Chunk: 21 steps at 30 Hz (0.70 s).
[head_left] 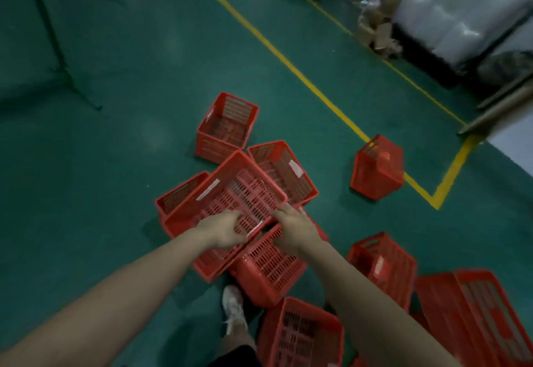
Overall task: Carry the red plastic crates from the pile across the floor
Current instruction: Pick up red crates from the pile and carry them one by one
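Note:
Several red plastic crates lie scattered on the green floor. Both hands hold one slatted red crate (230, 193) tilted above the pile, its open side facing me. My left hand (223, 231) grips its near rim from the left. My right hand (292, 229) grips the same rim at its right corner. Beneath the held crate lie another crate (268, 265) on its side and a crate (180, 193) partly hidden at the left. An upright crate (226, 125) stands just beyond, and a lone crate (377, 167) sits to the right by the yellow line.
More red crates (383, 262) crowd the lower right. My white shoe (233, 309) stands between them. A yellow floor line (288, 62) runs diagonally to a corner at right. Cardboard scraps (377, 35) and wrapped pallets (461, 11) fill the far right. A dark stand leg (75, 87) is at left.

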Each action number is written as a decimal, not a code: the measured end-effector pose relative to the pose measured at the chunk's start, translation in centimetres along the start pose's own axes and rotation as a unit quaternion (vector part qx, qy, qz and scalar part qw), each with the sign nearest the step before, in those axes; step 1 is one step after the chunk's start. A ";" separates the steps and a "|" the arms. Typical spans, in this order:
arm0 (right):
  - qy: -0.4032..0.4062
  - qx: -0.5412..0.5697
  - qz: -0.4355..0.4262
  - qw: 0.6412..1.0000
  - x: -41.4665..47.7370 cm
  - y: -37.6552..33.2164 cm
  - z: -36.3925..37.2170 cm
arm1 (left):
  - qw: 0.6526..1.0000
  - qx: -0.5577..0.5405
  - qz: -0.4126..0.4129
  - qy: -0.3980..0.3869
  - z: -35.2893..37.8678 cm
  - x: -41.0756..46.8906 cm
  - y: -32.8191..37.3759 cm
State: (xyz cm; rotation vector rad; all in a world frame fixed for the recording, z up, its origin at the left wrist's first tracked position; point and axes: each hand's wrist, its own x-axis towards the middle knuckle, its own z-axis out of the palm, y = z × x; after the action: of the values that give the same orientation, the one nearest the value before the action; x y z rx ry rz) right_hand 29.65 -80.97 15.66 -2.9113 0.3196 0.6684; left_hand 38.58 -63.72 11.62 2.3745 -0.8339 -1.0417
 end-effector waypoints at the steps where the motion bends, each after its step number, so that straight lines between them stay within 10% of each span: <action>1: -0.017 -0.013 -0.015 1.000 2.0 1.3 0.1 | 1.000 -0.016 -0.016 0.001 0.3 1.7 -0.1; 21: -0.246 -0.146 -0.191 0.939 28.2 11.5 19.4 | 0.949 -0.236 -0.210 -0.022 21.2 25.8 -10.0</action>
State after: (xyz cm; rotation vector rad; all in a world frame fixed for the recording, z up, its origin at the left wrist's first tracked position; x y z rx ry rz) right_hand 43.70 -93.55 -15.21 -2.7912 -0.4236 1.4169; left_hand 39.95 -76.27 -20.86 2.1490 -0.0561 -1.2880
